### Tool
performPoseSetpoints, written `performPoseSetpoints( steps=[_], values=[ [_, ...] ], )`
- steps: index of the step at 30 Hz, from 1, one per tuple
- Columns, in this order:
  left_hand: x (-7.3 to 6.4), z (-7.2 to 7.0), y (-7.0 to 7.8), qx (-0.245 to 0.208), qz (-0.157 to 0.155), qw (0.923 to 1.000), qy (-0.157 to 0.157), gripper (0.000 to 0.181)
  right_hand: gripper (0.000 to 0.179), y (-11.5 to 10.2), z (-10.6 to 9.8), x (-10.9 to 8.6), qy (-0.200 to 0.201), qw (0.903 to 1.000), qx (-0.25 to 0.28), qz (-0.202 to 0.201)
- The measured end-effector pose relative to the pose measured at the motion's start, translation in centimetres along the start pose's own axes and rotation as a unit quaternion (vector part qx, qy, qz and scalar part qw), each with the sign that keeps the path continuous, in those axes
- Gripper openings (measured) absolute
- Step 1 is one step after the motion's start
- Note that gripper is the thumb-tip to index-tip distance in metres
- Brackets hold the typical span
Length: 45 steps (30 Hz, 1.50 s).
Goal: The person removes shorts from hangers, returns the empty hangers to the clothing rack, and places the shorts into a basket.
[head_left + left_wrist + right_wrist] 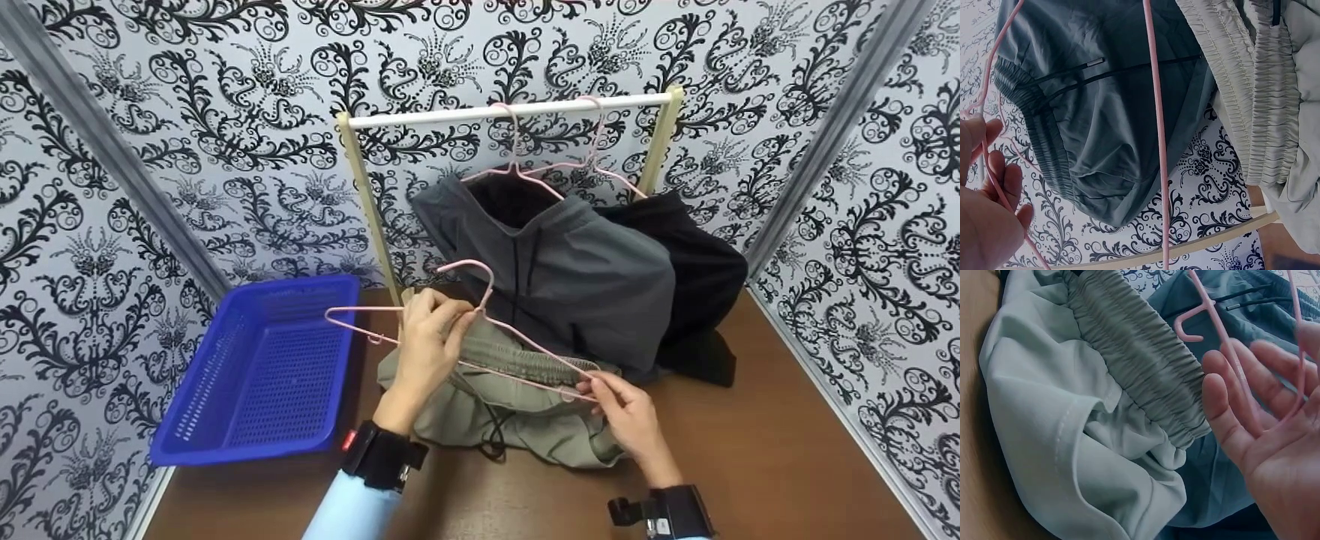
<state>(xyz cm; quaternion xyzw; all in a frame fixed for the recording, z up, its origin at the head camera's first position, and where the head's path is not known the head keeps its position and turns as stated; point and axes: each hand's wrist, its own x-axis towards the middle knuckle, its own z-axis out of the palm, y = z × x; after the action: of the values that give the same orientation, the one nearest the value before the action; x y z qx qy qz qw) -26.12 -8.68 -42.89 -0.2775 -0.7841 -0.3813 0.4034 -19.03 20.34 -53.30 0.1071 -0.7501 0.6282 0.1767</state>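
- Head view: the left hand (429, 341) pinches a pink hanger (534, 344) just below its hook, and the right hand (628, 420) holds the same hanger by its right corner, thumb and fingers closed on it.
- Beneath the hanger, the green garment (517, 435) lies on the worktop (780, 457), its gathered waistband towards the rack; a blue basket (240, 454) stands to its left.
- As for progress, the grey garment (592, 277) and the black garment (705, 255) are on hangers on the white rail (427, 117); the green garment appears not yet fitted to the held hanger, so by my reading that one is left.
- A small red tag (349, 440) shows at the left wrist strap (382, 454); any lettering on it is too small to read.
- Left wrist view: the pink wire runs between the left hand's partly bent fingers, with the grey garment behind; no label or brand can be read.
- Right wrist view: the hanger's corner rests within the right hand's loosely curled fingers, and the green waistband is just beside them, seemingly not threaded. A faint marking (1239, 371) on the hanger is illegible.
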Motion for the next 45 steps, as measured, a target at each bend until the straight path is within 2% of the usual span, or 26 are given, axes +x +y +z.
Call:
performPoseSetpoints(
  steps=[4,10,13,19,27,36,45],
  values=[
    [0.0,0.1,0.1,0.005,0.002,1.0,-0.005,0.008,0.017,0.2,0.0,-0.1,0.007,1.0,-0.001,0.001],
    [-0.3,0.1,0.0,0.027,0.015,0.9993,-0.02,0.013,0.02,0.6,-0.1,0.0,0.033,0.999,-0.03,-0.01],
    [-0.6,0.1,-0.1,0.04,0.023,0.9986,-0.027,0.016,0.02,0.7,-0.1,-0.1,0.044,0.9987,-0.025,-0.007],
    [-1.1,-0.1,-0.5,0.079,0.022,0.9956,-0.047,0.033,0.02,0.6,-0.2,0.0,0.063,0.9979,-0.001,0.014],
    [-1.2,-0.4,-1.0,0.104,0.035,0.9926,-0.052,0.048,0.021,0.3,-0.4,0.3,0.108,0.9938,-0.019,0.021],
    [-1.4,-0.7,-1.4,0.13,0.019,0.9896,-0.058,0.05,0.023,-0.2,-0.6,0.6,0.132,0.9904,0.003,0.041],
    [-2.0,-0.9,-2.1,0.151,0.007,0.987,-0.055,0.054,0.023,-0.3,-1.0,1.2,0.149,0.9886,0.013,0.019]
  ],
)
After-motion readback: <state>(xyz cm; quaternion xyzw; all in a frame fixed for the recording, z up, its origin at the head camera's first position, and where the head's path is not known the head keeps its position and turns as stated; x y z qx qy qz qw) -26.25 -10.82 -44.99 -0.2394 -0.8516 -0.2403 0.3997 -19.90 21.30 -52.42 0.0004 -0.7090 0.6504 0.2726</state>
